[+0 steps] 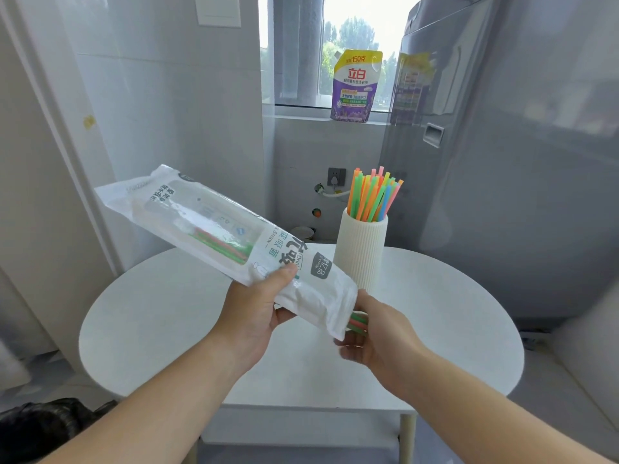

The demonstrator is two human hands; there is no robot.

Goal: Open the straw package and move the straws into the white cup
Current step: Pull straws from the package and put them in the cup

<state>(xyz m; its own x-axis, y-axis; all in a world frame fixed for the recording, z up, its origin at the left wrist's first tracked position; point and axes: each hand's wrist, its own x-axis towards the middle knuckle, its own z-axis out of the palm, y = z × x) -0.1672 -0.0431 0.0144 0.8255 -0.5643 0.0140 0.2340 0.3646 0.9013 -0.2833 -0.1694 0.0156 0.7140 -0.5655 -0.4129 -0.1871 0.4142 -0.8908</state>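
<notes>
Head view, and both hands are up over the table point(160, 329). The left hand point(258, 316) grips the pack point(207, 222) near its lower end, thumb pressed on the printed top face, fingers tucked underneath. The pack hangs in the air on a slant: far end high and to the left, mouth low and to the right, clear of the tabletop.

Through its clear window, a few red and green straws point(224, 244) lie along the lower edge. Most of the pack looks flat.

Over to the right hand point(378, 333), right at the mouth of the pack. Green and orange straw ends point(358, 321) poke out of the opening, and the fingers curl round them. The fingertips are a bit blurred, but it reads as a hold on those ends.

Just behind the pack's mouth stands the cup point(360, 256), white, ribbed, upright on the far side of the table. It carries a full bunch point(373, 195) of green, orange, blue, yellow and pink straws, fanning out above the rim.

In the background, a purple and yellow pouch point(356, 87) stands on the window sill, a grey appliance point(519, 162) fills the right side, and a socket point(336, 176) sits on the wall below the sill.
</notes>
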